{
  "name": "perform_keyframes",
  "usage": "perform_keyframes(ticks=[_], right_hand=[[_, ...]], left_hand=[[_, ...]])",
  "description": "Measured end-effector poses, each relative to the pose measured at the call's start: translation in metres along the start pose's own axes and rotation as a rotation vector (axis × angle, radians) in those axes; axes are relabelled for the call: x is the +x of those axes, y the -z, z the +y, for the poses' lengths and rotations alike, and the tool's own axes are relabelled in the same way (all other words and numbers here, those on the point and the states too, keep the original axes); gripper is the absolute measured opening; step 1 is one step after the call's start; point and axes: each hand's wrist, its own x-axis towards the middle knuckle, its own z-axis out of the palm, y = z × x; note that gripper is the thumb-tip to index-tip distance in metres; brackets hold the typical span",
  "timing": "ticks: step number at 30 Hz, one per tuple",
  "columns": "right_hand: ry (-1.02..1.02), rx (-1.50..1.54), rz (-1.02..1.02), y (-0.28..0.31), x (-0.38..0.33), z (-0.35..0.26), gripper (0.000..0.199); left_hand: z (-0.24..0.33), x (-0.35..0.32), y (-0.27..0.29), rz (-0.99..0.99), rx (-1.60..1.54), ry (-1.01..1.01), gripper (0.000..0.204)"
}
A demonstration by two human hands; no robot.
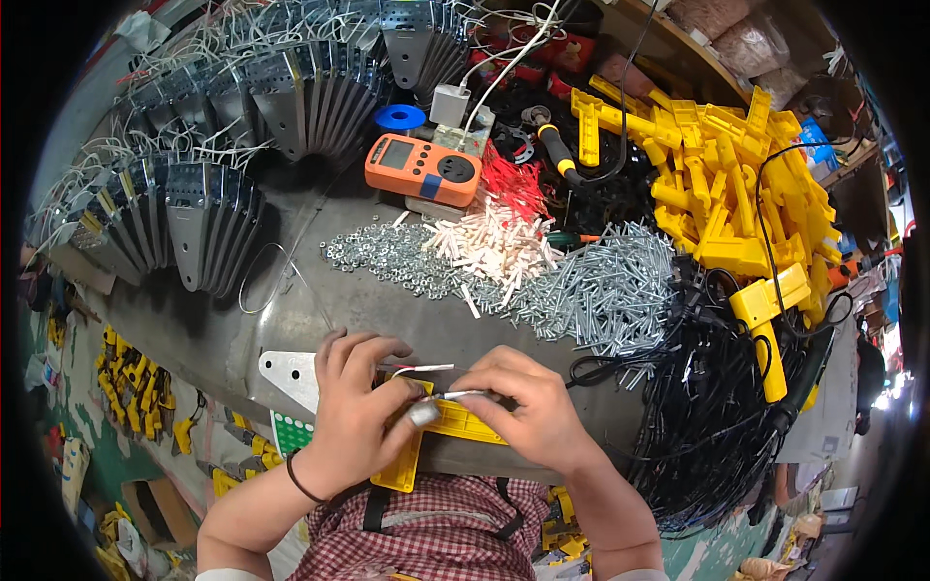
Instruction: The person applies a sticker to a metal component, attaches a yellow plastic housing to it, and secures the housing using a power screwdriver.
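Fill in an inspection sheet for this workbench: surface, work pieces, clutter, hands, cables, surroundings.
Surface: grey worktop, largely covered by loose parts.
Work pieces: yellow housing beneath the hands; silver metal plate beside the left hand; white-sleeved wire between the fingers.
Clutter: heaped screws, nuts and white sleeves; orange meter behind; yellow parts pile at right.
Hands: left hand and right hand both appear to pinch the wire.
Cables: black cable bundle at right; white cables near a white adapter.
Surroundings: more yellow pieces and a cardboard box at lower left.
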Motion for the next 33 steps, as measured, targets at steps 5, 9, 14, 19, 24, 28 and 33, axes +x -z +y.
perform_keyframes(ticks=[5, 9, 14, 19, 24, 28, 33], right_hand=[[0.031, -0.149, -0.038, -0.006, 0.003, 0.008, 0.011], [0.042, -0.074, -0.094, -0.014, 0.002, 0.013, 0.016], [0.028, -0.283, 0.086, -0.008, 0.011, 0.014, 0.018], [0.026, -0.282, 0.154, -0.017, 0.028, 0.038, 0.017], [0.102, -1.097, 0.533, 0.074, 0.084, 0.103, 0.014], [0.169, -1.297, 0.317, 0.109, 0.09, 0.128, 0.028], [0.399, -0.855, 0.573, 0.093, 0.078, 0.075, 0.019]], left_hand=[[-0.005, -0.003, -0.002, -0.09, -0.04, -0.001, 0.022], [-0.001, -0.007, 0.001, -0.088, 0.046, -0.028, 0.026], [-0.002, -0.037, -0.004, 0.008, 0.278, -0.137, 0.023], [0.006, -0.031, -0.008, -0.015, 0.314, -0.126, 0.016], [0.007, -0.015, -0.009, -0.149, 0.122, -0.038, 0.038], [0.007, -0.007, -0.016, -0.129, 0.102, 0.023, 0.049], [0.007, -0.004, -0.016, -0.175, 0.171, -0.013, 0.048]])
